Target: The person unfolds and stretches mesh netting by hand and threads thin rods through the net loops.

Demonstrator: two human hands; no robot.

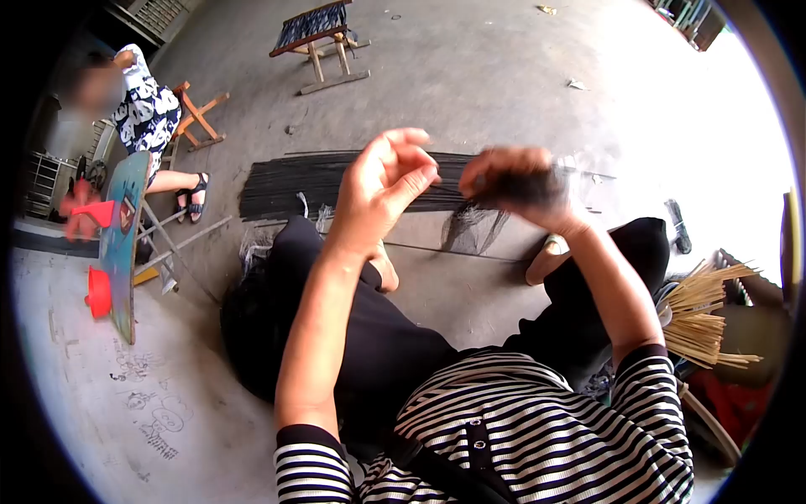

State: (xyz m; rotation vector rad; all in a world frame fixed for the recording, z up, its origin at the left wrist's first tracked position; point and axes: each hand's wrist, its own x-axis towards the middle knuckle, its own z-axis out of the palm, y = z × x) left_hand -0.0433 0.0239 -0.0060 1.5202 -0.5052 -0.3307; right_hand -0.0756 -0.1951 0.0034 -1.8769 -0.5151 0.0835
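My left hand (378,193) is raised in front of me, thumb and forefinger pinched together. Whatever sits in that pinch, if anything, is too small to make out. To its right, my right hand (550,202) is smeared by motion and closed around a bundle of fine black netting (473,228). Part of this netting hangs loose below the fingers. Beneath both hands, a long bundle of thin black strands (290,186) lies across the concrete floor, just beyond my feet.
Thin light-coloured sticks (701,315) stand bunched at my right. A folding stool (312,38) is at the back. On the left, a person (147,118) sits behind a tilted blue board (123,252) with a red container (98,291) beside it. A dark object (678,225) lies right.
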